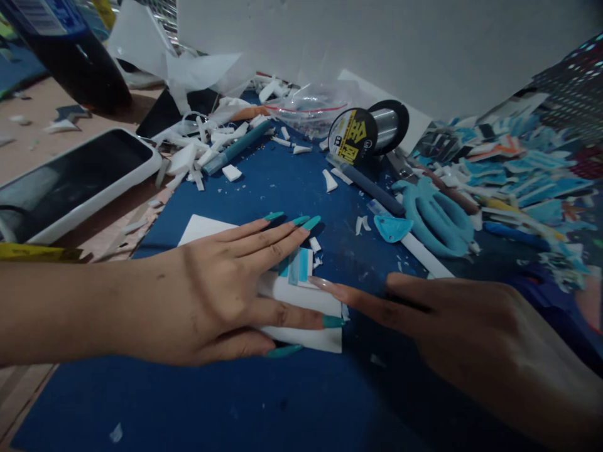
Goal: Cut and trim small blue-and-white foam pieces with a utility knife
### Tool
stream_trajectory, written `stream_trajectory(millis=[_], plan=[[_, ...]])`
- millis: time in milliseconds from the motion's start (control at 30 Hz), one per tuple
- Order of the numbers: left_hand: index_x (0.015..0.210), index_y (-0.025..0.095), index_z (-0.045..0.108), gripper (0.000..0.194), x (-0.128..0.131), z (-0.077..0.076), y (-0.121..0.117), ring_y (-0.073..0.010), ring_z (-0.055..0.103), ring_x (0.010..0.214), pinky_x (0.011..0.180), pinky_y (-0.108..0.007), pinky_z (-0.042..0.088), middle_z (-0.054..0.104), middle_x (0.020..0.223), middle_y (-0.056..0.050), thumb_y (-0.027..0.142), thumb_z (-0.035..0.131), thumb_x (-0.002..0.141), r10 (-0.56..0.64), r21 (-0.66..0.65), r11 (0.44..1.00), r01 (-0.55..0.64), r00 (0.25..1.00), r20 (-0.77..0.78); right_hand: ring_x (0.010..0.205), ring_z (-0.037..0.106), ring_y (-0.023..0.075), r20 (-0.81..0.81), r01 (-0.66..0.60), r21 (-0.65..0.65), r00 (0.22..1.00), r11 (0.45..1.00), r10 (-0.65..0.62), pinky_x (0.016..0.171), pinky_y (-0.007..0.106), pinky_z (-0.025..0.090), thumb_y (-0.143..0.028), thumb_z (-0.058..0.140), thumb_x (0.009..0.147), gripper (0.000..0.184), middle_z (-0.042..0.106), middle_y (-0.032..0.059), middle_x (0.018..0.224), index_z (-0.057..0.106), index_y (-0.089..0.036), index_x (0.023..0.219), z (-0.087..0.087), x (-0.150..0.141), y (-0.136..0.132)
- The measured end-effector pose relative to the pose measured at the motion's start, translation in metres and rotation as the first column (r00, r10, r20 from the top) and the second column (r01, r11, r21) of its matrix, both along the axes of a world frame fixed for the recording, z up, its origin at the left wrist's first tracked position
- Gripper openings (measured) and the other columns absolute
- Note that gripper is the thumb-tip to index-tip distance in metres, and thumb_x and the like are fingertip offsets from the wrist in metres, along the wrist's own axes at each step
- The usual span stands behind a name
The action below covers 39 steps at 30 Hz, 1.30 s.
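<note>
My left hand [230, 282] lies palm down with its fingers spread over a white sheet [301, 289] on the blue mat. Its nails are long and teal. Between its spread fingers a small piece with blue and white stripes [300, 265] rests on the sheet, partly covered by the hand. From the right comes my right hand [471, 333], its index finger stretched out and its long pale nail at the lower edge of the striped piece. The other fingers are curled and mostly hidden. White scraps [315, 248] lie just beyond the piece.
On the right are light blue scissors [438, 216], a blue cut piece [393, 228] and a heap of blue-white scraps [522, 163]. A spool [353, 135] stands behind. A phone [80, 182], white offcuts [226, 138] and a dark bottle [89, 69] are on the left.
</note>
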<state>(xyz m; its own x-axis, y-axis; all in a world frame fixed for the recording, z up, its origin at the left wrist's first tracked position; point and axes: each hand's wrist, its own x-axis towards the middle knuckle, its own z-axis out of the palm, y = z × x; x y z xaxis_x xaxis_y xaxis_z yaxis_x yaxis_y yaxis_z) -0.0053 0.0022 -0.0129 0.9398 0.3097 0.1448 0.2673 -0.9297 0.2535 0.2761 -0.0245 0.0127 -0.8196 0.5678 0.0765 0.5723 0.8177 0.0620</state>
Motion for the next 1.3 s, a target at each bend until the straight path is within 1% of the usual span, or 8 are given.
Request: stream_trajectory(millis=[233, 367, 567, 767, 867, 967, 1033, 1300], plan=[[0.141, 0.033, 0.042, 0.045, -0.002, -0.001, -0.002, -0.0361, 0.017, 0.141, 0.108, -0.058, 0.032, 0.025, 0.153, -0.02, 0.038, 0.045, 0.096, 0.007, 0.0, 1.0, -0.007, 1.0, -0.005, 0.041, 0.055, 0.0093, -0.014, -0.005, -0.009, 1.0, 1.0, 0.005, 0.038, 0.02, 0.034, 0.002, 0.026, 0.085, 0.056, 0.054, -0.0046, 0.06, 0.06, -0.027, 0.117, 0.001, -0.008, 0.0], [0.141, 0.034, 0.042, 0.046, -0.002, -0.002, -0.002, -0.0367, 0.017, 0.142, 0.11, -0.058, 0.029, 0.02, 0.155, -0.018, 0.038, 0.046, 0.095, 0.013, -0.001, 1.0, -0.013, 1.0, 0.003, 0.044, 0.058, 0.0116, 0.015, 0.01, 0.0, 1.0, 1.0, -0.01, 0.039, 0.022, 0.037, 0.002, 0.026, 0.084, 0.058, 0.059, -0.0026, 0.065, 0.059, -0.029, 0.122, -0.001, -0.011, -0.001], [0.14, 0.035, 0.043, 0.045, -0.001, -0.004, -0.003, -0.038, 0.017, 0.142, 0.11, -0.059, 0.028, 0.016, 0.157, -0.015, 0.039, 0.046, 0.095, 0.022, -0.032, 0.999, -0.021, 1.0, 0.011, 0.043, 0.058, 0.0131, 0.03, 0.01, 0.034, 0.999, 0.999, -0.011, 0.036, 0.022, 0.039, 0.003, 0.025, 0.081, 0.06, 0.062, -0.0023, 0.064, 0.065, -0.028, 0.114, 0.001, -0.015, -0.002], [0.139, 0.036, 0.045, 0.044, -0.001, -0.003, -0.007, -0.0331, 0.017, 0.144, 0.113, -0.056, 0.024, 0.016, 0.158, -0.009, 0.041, 0.046, 0.095, 0.079, -0.072, 0.994, -0.076, 0.996, 0.03, 0.046, 0.061, 0.0133, 0.071, -0.018, 0.064, 0.997, 0.998, 0.013, 0.039, 0.023, 0.042, 0.005, 0.028, 0.074, 0.064, 0.064, -0.0016, 0.064, 0.065, -0.027, 0.114, 0.007, -0.016, -0.001], [0.138, 0.037, 0.046, 0.044, -0.001, -0.002, -0.006, -0.033, 0.018, 0.143, 0.114, -0.055, 0.024, 0.017, 0.158, -0.006, 0.039, 0.048, 0.094, 0.083, -0.078, 0.994, -0.08, 0.996, 0.033, 0.051, 0.064, 0.0144, 0.062, -0.007, 0.075, 0.998, 0.997, 0.003, 0.04, 0.024, 0.043, 0.005, 0.028, 0.072, 0.066, 0.066, -0.0002, 0.071, 0.06, -0.028, 0.119, 0.005, -0.008, -0.003], [0.138, 0.035, 0.046, 0.045, -0.002, 0.0, -0.003, -0.0349, 0.02, 0.142, 0.113, -0.056, 0.025, 0.018, 0.157, -0.007, 0.037, 0.051, 0.094, 0.047, -0.079, 0.996, -0.045, 0.999, 0.022, 0.061, 0.067, 0.0161, 0.071, 0.026, 0.037, 0.997, 0.999, -0.029, 0.044, 0.026, 0.045, 0.005, 0.03, 0.071, 0.075, 0.068, 0.0005, 0.084, 0.046, -0.033, 0.133, 0.001, 0.003, -0.007], [0.139, 0.034, 0.046, 0.046, -0.002, 0.0, -0.002, -0.0358, 0.019, 0.142, 0.113, -0.057, 0.026, 0.019, 0.157, -0.008, 0.036, 0.052, 0.093, 0.022, -0.08, 0.997, -0.021, 1.0, 0.018, 0.058, 0.065, 0.0158, 0.067, 0.027, 0.021, 0.997, 0.999, -0.028, 0.042, 0.026, 0.043, 0.005, 0.031, 0.07, 0.078, 0.068, 0.0003, 0.085, 0.042, -0.035, 0.137, -0.001, 0.007, -0.008], [0.141, 0.035, 0.041, 0.048, -0.002, 0.0, -0.001, -0.0363, 0.014, 0.143, 0.111, -0.059, 0.026, 0.015, 0.158, -0.012, 0.037, 0.05, 0.094, 0.002, -0.083, 0.997, -0.003, 1.0, -0.015, 0.049, 0.058, 0.0154, 0.036, 0.018, 0.015, 0.999, 1.0, -0.018, 0.04, 0.025, 0.041, 0.001, 0.037, 0.071, 0.073, 0.068, 0.0018, 0.078, 0.047, -0.033, 0.136, 0.002, 0.011, -0.009]])
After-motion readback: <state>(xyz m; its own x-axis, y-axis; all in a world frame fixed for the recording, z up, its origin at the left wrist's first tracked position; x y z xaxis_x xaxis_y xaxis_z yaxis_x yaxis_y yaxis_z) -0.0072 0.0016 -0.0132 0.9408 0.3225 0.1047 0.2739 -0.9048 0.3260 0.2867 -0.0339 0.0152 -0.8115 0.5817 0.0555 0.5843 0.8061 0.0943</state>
